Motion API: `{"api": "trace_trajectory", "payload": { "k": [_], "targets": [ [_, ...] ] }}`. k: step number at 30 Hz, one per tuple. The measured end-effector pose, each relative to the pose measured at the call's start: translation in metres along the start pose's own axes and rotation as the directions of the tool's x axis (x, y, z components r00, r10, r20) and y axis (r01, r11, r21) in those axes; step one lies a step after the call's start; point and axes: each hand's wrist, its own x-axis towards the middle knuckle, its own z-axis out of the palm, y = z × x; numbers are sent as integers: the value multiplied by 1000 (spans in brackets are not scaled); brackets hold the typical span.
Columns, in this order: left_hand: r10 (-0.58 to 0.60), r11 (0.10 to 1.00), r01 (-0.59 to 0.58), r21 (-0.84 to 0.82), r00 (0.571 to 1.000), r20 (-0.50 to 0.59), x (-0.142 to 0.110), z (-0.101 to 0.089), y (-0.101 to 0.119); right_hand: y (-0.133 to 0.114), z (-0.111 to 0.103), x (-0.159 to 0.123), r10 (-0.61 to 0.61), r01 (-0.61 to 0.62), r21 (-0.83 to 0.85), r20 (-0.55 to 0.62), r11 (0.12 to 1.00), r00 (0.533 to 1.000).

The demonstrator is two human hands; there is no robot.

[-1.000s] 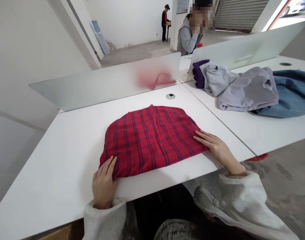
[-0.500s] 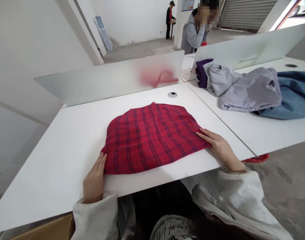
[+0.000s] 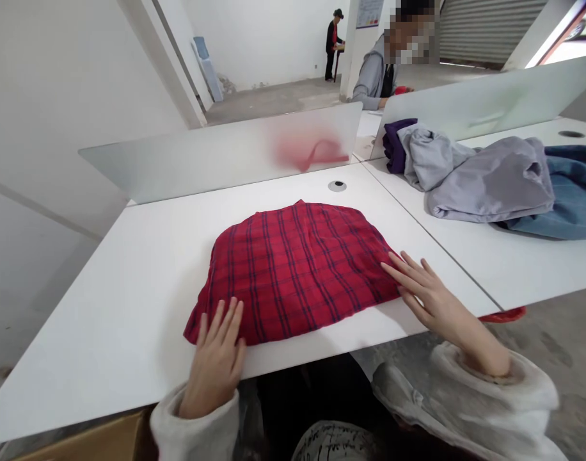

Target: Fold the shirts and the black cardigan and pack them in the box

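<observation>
A red plaid cloth garment (image 3: 297,269) with dark blue lines lies folded on the white table, close to its front edge. Its exact kind cannot be told from this side. My left hand (image 3: 216,352) rests over its lower left part, fingers stretched out and apart. At the right edge of the cloth, my right hand (image 3: 425,291) has its fingers spread, the tips over the fabric. Neither hand grips anything.
Frosted dividers (image 3: 226,153) run along the back of the white table (image 3: 130,288). Grey folded clothes (image 3: 494,179), a purple cloth (image 3: 393,144) and a blue-grey cloth (image 3: 566,198) lie to the right. A person (image 3: 370,73) sits beyond the divider; a cardboard box (image 3: 91,442) stands lower left.
My left hand has moved from the cloth's left edge inward onto it, its fingers spreading. My right hand's fingers have spread too. The cloth's lower left corner now sticks out further.
</observation>
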Motion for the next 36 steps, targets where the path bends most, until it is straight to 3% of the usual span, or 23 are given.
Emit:
{"api": "trace_trajectory", "payload": {
  "k": [3,7,11,16,19,22,24,27,32,36],
  "targets": [
    [66,997,-67,-35,998,-7,24,12,34,-38,16,27,-74,75,19,-66,997,995],
    [50,998,-46,-46,995,91,37,31,49,-65,57,45,-165,166,-18,42,986,985],
    [-74,997,75,-2,990,120,27,37,31,-49,75,39,-111,115,-48,85,992,990],
    [-192,981,190,30,973,126,11,32,6,-13,68,22,11,-4,-109,63,994,998],
    [-359,933,356,46,922,147,1,30,-9,0,64,13,79,-70,-155,52,985,996],
    [-517,855,514,73,828,217,-12,28,-22,9,63,6,158,-149,-203,31,968,987],
    [-562,823,560,89,783,266,-20,25,-28,14,64,3,224,-217,-225,5,950,975],
    [-588,803,587,103,753,296,-28,20,-32,21,65,-1,301,-297,-229,-17,927,953],
    [-657,749,657,88,718,229,-37,20,-30,36,66,-13,406,-407,-194,-47,893,913],
    [-788,612,788,67,601,129,-38,22,-26,47,66,-29,471,-486,-154,-125,860,873]
  ]
}}
